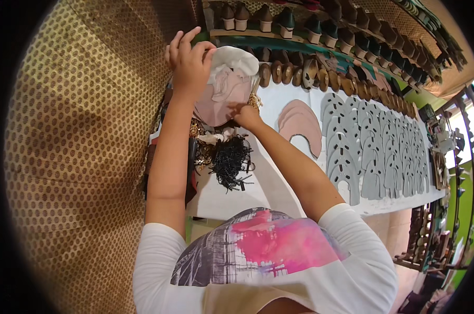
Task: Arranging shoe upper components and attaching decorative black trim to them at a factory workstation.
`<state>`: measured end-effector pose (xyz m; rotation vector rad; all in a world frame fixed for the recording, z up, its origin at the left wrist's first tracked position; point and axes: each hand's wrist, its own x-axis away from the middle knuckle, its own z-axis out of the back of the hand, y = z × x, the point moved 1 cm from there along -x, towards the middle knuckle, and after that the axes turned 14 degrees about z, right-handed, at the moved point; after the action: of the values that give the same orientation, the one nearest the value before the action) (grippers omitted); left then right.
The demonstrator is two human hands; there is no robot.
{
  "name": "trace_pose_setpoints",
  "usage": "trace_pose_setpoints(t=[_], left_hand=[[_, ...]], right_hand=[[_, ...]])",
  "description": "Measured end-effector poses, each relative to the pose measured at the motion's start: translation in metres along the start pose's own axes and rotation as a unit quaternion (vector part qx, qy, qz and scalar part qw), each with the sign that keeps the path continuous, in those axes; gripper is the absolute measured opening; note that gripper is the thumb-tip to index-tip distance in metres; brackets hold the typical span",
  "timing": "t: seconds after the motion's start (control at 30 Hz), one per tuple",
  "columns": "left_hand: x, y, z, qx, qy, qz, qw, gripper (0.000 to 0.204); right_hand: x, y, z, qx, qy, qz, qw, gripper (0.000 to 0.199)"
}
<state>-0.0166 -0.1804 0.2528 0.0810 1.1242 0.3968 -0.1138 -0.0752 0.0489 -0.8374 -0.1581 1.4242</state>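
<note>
My left hand point(189, 62) grips the edge of a white plastic bag point(236, 57) at the far side of the white table point(268, 183). My right hand point(243, 113) reaches into the bag's mouth, fingers on the pale pink cut pieces point(224, 94) stacked inside. Just below the bag lie a tangle of black beaded trim point(231, 159) and some gold chain trim point(201, 152). A separate pink shoe-upper piece point(299, 125) with a bead edge lies flat to the right of my right hand.
Rows of grey cut shoe uppers point(375, 149) cover the right half of the table. Brown wooden heels point(320, 76) line its far edge, with shoes on a shelf point(299, 23) behind. A gold patterned curtain point(75, 146) hangs at left. Racks point(430, 235) stand at right.
</note>
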Motion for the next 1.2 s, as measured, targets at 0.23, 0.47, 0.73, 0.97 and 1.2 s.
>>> trace_pose_setpoints(t=[0.23, 0.47, 0.73, 0.97, 1.2], left_hand=[[-0.014, 0.029, 0.016, 0.05, 0.049, -0.045, 0.997, 0.009], [-0.026, 0.041, 0.037, 0.079, 0.032, -0.079, 0.993, 0.015], [0.021, 0.087, 0.026, 0.32, -0.271, -0.118, 0.9, 0.006], [0.073, 0.093, 0.009, 0.529, -0.549, -0.001, 0.647, 0.003], [0.151, 0.074, -0.021, 0.657, -0.495, 0.31, 0.477, 0.022]], right_hand=[[0.03, 0.022, 0.003, -0.154, 0.052, -0.059, 0.985, 0.039], [0.046, -0.017, 0.016, -0.361, 0.053, -0.205, 0.908, 0.049], [0.111, -0.041, 0.057, -0.685, 0.101, -0.096, 0.715, 0.084], [0.149, -0.053, 0.077, -0.7, -0.007, -0.084, 0.709, 0.083], [0.183, -0.07, 0.1, -0.641, 0.12, -0.222, 0.725, 0.021]])
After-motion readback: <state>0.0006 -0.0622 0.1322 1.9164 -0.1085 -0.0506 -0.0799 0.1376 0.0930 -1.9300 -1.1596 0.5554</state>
